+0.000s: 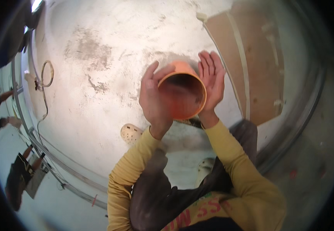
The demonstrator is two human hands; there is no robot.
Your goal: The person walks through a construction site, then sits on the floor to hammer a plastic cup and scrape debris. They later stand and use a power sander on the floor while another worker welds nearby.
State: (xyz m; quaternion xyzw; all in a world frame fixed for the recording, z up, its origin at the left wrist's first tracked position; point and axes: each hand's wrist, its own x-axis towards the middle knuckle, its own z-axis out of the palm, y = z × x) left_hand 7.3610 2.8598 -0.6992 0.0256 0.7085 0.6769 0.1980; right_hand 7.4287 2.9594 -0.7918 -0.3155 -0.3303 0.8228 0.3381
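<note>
Between my two hands is an orange round pot (188,101), its wide mouth turned up toward me and its narrower end pointing away. The inside looks dark toward the far wall and reddish lower down, with a blurred surface. My left hand (154,96) presses on the pot's left side, with fingertips on its outer wall near the rim. On the right side, my right hand (213,82) rests its palm along the rim. Its fingers stretch upward, and its thumb is hidden behind the pot.
A whitish, stained floor (97,92) spreads ahead. To the right lies a brown board (261,73) with pale tape strips. A looped cable (45,77) lies at the left, by a metal rail (24,111). A pale clog (131,133) is on my foot. Other people's arms (7,122) show far left.
</note>
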